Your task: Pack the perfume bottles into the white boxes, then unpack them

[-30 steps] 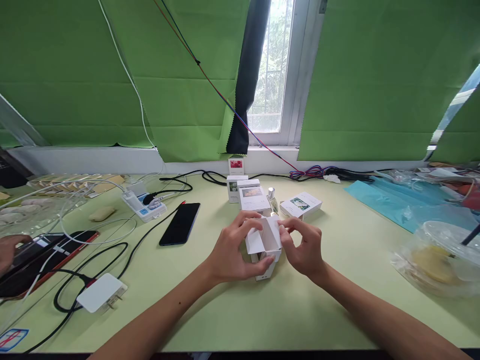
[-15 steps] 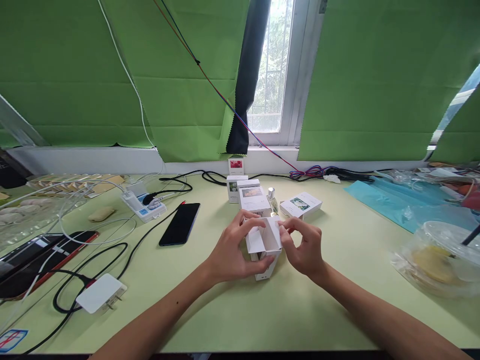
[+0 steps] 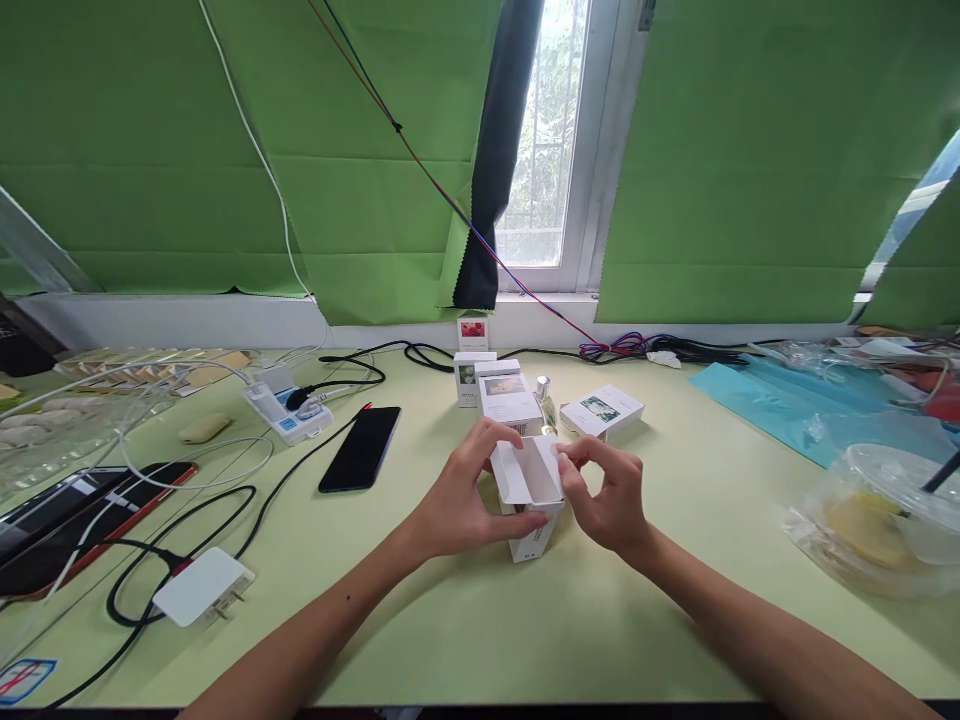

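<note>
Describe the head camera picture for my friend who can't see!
A person's left hand and right hand hold an open white cardboard box at a pale green table. Behind it are printed white boxes and a silver-capped glass bottle; a black rectangular phone lies left.

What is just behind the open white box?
Behind the open box, a silver-capped bottle and a picture-printed carton show; the carton's lower front is covered, the bottle's base unclear.
</note>
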A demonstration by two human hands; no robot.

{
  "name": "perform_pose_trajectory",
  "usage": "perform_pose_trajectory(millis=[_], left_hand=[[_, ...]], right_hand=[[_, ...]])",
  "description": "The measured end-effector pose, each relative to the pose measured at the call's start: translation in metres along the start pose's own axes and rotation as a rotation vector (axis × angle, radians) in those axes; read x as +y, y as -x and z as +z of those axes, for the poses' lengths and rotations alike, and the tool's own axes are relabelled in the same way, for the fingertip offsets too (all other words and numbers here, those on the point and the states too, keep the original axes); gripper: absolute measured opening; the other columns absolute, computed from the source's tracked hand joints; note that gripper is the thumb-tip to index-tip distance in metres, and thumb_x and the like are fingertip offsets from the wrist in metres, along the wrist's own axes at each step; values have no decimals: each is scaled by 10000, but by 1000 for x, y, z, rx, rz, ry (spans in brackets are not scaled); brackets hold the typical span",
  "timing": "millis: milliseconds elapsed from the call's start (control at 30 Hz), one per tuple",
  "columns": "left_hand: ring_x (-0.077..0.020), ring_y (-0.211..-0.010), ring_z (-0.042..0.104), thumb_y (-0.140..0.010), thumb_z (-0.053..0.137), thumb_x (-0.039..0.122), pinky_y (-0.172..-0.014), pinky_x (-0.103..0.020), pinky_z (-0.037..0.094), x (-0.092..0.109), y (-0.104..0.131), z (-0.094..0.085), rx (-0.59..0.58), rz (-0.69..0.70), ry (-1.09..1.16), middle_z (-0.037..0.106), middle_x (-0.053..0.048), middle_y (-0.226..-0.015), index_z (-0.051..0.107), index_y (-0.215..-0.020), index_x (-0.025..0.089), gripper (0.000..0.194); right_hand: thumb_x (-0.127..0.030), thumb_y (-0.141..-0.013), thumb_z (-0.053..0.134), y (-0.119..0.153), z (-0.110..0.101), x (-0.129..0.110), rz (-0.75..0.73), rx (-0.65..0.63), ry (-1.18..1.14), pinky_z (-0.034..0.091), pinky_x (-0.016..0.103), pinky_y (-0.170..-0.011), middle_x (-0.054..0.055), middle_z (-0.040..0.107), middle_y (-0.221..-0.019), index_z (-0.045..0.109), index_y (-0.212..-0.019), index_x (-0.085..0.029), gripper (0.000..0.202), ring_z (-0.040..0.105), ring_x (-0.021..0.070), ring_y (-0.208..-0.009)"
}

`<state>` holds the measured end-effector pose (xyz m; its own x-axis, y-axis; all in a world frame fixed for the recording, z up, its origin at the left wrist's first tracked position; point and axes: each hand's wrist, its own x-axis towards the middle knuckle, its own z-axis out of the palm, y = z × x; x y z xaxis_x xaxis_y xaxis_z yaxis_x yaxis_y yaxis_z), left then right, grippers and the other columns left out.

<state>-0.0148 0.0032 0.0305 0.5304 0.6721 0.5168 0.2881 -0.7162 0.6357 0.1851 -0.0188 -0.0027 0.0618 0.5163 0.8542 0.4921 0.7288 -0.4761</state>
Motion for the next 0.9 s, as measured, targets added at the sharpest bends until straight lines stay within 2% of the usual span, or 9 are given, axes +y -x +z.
perform_pose_trajectory(millis=[100,333,667,900], left_hand=[[-238,-992,639,-697,872,382,-789,-349,577,1,-1,-1,-2,27,-9,626,-59,-1102,597,-1121,255,521],[-281,-1178,626,-711,880,338,-1039,-451,535,-1,-1,-1,-41,21,24,612,-84,-1198,694,-1114,260,451],[-302,-1209,618,-711,878,323,-1044,-468,535,-4,1,-1,-48,50,-26,603,-112,-1242,703,-1104,245,438],[-295,-1230,601,-768,831,333,-1045,-445,529,-3,2,3,-42,88,-45,597,-115,-1249,685,-1166,237,435]], right_hand=[[-183,-865,568,-1,0,-1,-8,7,-4,540,280,-529,-14,612,-576,558,-692,-222,177,603,147,-514],[-183,-867,566,-3,-1,1,-15,12,-27,511,264,-508,-17,609,-578,548,-680,-224,192,557,133,-497],[-173,-869,575,0,-1,5,-3,-15,-38,490,259,-513,-9,627,-597,585,-723,-213,151,559,133,-516],[-168,-875,575,-1,-1,8,-11,-17,-62,471,240,-507,-19,613,-597,574,-717,-211,163,544,121,-517]])
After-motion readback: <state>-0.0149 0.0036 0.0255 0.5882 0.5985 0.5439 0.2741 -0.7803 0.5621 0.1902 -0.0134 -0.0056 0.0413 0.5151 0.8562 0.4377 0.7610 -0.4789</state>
